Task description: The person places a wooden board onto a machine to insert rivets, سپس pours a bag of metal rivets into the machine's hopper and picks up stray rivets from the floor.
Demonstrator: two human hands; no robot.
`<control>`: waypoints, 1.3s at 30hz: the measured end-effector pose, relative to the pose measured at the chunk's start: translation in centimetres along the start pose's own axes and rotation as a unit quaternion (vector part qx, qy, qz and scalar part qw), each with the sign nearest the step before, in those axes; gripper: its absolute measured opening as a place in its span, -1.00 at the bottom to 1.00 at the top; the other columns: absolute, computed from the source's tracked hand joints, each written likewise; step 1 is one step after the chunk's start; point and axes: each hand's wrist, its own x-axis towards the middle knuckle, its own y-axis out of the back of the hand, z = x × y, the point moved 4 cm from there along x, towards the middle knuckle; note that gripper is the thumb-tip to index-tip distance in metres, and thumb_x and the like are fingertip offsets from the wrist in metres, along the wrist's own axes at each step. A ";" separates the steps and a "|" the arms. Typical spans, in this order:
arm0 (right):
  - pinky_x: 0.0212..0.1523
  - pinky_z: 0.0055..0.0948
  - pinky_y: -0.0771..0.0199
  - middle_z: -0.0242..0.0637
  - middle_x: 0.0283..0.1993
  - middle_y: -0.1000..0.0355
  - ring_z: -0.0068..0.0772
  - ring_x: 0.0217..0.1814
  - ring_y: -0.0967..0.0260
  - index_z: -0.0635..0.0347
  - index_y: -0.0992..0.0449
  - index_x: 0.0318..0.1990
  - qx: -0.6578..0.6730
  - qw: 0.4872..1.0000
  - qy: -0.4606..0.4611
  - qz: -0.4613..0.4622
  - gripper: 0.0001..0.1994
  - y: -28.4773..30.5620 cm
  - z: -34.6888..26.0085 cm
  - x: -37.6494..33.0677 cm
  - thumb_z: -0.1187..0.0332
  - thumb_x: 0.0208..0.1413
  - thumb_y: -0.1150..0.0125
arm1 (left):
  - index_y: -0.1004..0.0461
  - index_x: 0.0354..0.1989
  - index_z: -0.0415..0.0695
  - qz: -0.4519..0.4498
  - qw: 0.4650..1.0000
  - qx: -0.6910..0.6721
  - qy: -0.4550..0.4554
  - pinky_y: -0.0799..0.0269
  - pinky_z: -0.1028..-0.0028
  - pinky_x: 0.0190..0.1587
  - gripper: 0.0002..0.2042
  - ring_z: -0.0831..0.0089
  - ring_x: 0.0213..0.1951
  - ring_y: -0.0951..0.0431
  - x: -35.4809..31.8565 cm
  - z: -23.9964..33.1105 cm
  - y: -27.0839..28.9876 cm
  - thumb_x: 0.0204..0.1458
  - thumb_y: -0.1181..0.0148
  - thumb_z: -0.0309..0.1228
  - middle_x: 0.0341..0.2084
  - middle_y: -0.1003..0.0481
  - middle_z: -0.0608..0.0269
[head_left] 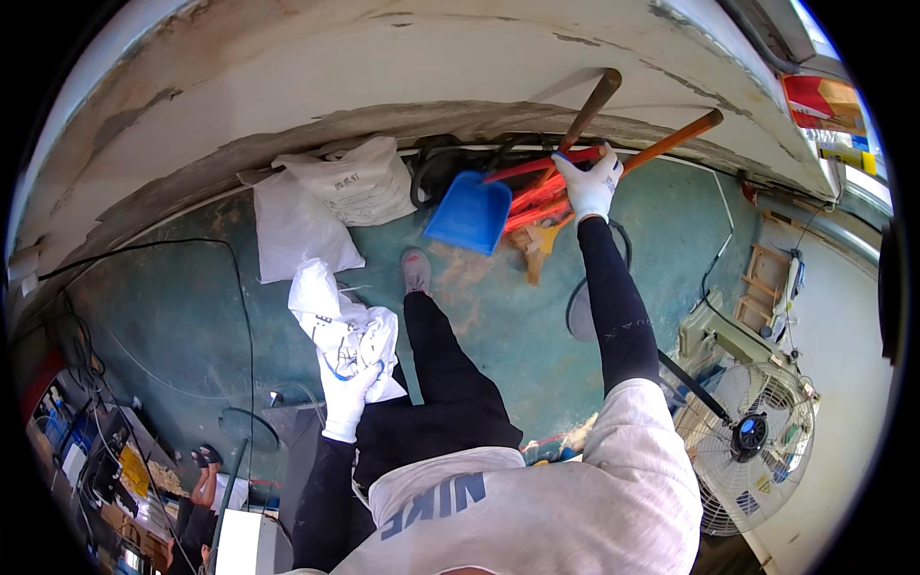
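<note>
My left hand (347, 395), in a white glove, is closed on a crumpled white woven sack (326, 311) with dark printing, held up in front of my left leg. By the wall, my right hand (592, 182), also gloved in white, is closed round the red handle of a blue dustpan (471, 213). The dustpan's scoop points left, above the floor. Red, blurred tool parts (537, 206) lie beneath and beside that handle. A brown wooden handle (594, 103) and an orange-brown handle (676, 139) stick out past my right hand, toward the wall.
Full white sacks (299, 230) lean at the wall to the left. A round grey base (582, 311) stands near my right forearm. A caged fan (752, 436) is at the right. Black cables (240, 278) cross the green floor at left. Another person's legs (203, 489) show at lower left.
</note>
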 end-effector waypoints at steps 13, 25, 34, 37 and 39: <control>0.40 -0.26 -0.22 0.05 0.49 -0.10 -0.14 0.48 -0.12 0.40 0.03 0.48 0.332 0.886 -0.056 -0.319 0.07 -5.3 -2.0 -15.9 0.29 -0.12 -0.59 | -0.13 0.32 -0.21 -0.007 0.990 0.137 -0.027 -0.45 0.33 0.16 -0.08 0.30 0.09 -0.50 1.6 -0.2 0.2 -0.27 -0.58 -0.43 0.09 -0.42 0.05; 0.10 -0.43 -0.52 -0.25 0.05 -0.56 -0.47 0.03 -0.54 0.37 -0.46 0.18 0.365 0.841 -0.098 -0.387 -0.48 -10.9 -1.9 -23.6 0.58 0.00 -0.41 | -0.19 0.36 -0.16 -0.097 0.943 0.297 -0.113 -0.34 0.17 0.24 -0.05 0.04 0.20 -0.38 26.6 1.5 -1.1 -0.22 -0.54 -0.05 0.17 -0.31 -0.11; 0.56 -0.14 0.14 -0.08 0.44 -0.25 -0.04 0.55 -0.03 0.19 -0.25 0.42 0.052 0.910 0.275 -0.305 -0.18 -12.4 -7.9 -18.0 0.06 0.05 -0.43 | -0.36 -0.02 -0.29 0.131 0.989 -0.063 -0.002 -0.47 0.25 -0.22 -0.57 0.24 -0.31 -0.50 45.6 -3.9 3.8 0.04 -0.32 -0.29 -0.31 -0.50 0.17; 0.43 -0.22 -0.11 -0.11 0.33 -0.36 -0.14 0.40 -0.24 0.23 -0.29 0.38 0.089 0.916 0.301 -0.250 -0.23 -13.9 -12.0 -17.6 0.20 0.02 -0.46 | -0.48 -0.15 -0.16 0.130 0.976 0.137 -0.109 -0.46 0.44 -0.38 -0.86 0.46 -0.39 -0.52 41.3 -7.4 6.5 0.12 -0.18 -0.55 -0.34 -0.53 0.28; 0.30 -0.30 -0.31 -0.14 0.24 -0.44 -0.22 0.26 -0.39 0.26 -0.32 0.35 0.140 0.920 0.286 -0.228 -0.28 -14.9 -14.3 -17.5 0.32 0.01 -0.48 | -0.45 -0.19 -0.15 0.074 0.987 -0.027 -0.142 -0.41 0.48 -0.41 -0.82 0.51 -0.40 -0.50 36.1 -9.7 4.8 0.08 -0.09 -0.68 -0.38 -0.50 0.33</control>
